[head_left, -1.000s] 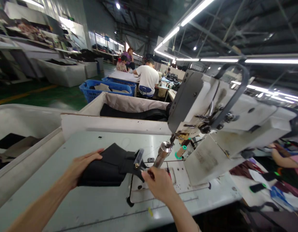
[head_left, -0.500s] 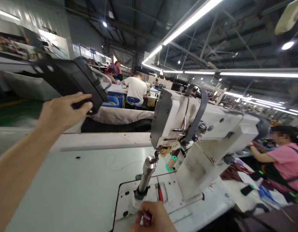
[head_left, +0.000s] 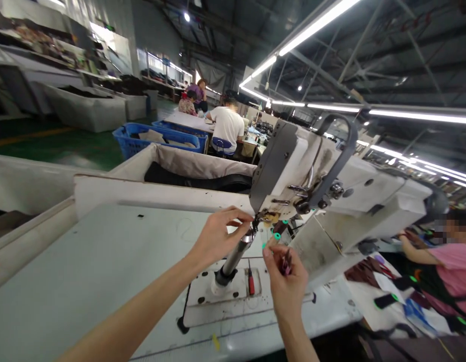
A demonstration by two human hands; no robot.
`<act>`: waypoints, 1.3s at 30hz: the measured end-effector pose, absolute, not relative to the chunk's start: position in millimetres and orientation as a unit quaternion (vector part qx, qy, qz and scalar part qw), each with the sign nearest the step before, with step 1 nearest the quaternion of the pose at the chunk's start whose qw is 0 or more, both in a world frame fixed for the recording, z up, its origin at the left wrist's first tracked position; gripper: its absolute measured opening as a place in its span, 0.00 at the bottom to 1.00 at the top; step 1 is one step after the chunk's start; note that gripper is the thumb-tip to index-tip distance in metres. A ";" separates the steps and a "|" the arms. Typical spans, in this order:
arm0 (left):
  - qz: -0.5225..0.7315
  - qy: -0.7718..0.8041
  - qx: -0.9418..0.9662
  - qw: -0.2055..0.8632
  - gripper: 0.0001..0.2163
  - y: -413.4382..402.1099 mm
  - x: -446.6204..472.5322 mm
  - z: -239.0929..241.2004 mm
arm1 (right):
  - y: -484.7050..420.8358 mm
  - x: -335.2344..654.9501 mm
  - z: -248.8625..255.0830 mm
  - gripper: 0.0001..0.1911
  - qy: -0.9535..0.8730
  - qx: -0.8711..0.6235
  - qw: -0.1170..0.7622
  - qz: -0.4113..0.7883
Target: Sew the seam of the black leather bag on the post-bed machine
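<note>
Head view: left hand (head_left: 218,236), rid of the black piece, now pinches shut just above the sewing machine's post (head_left: 236,254); right hand (head_left: 288,281), beside it, clasps a small purple tool (head_left: 285,262). Work has moved to the needle.

sewing machine (head_left: 331,186) on table (head_left: 85,281), bin (head_left: 187,166) behind, screwdriver (head_left: 250,282) beside post (head_left: 235,256)

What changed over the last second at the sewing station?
Left hand let go of the black piece, now out of view, and moved to the top of the post. Right hand rose, holding a small purple tool. Sewing machine, red screwdriver unmoved.
</note>
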State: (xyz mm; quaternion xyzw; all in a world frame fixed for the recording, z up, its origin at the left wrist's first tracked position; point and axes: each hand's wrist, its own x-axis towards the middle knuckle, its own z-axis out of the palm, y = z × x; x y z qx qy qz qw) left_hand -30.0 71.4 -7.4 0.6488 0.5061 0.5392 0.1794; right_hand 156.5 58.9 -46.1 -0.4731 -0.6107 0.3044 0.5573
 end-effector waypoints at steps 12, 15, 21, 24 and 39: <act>0.584 0.454 0.671 0.052 0.09 28.9 -18.4 -21.7 | 72.6 130.7 -43.9 0.11 -0.610 -0.421 0.585 0.330; 0.474 0.360 0.799 -0.085 0.14 19.1 -10.5 -23.0 | 54.2 146.9 -68.2 0.16 -0.601 -0.401 0.546 0.424; 0.305 0.273 0.890 -0.201 0.08 26.3 -7.5 -15.2 | 36.1 197.1 -99.4 0.15 -0.547 -0.406 0.464 0.566; 0.271 0.267 0.905 -0.189 0.07 37.7 -12.4 -6.1 | 35.7 221.0 -101.2 0.18 -0.521 -0.433 0.439 0.590; 0.377 0.419 0.824 0.060 0.07 40.8 -3.9 -7.0 | 68.5 246.6 -72.8 0.22 -0.637 -0.489 0.444 0.398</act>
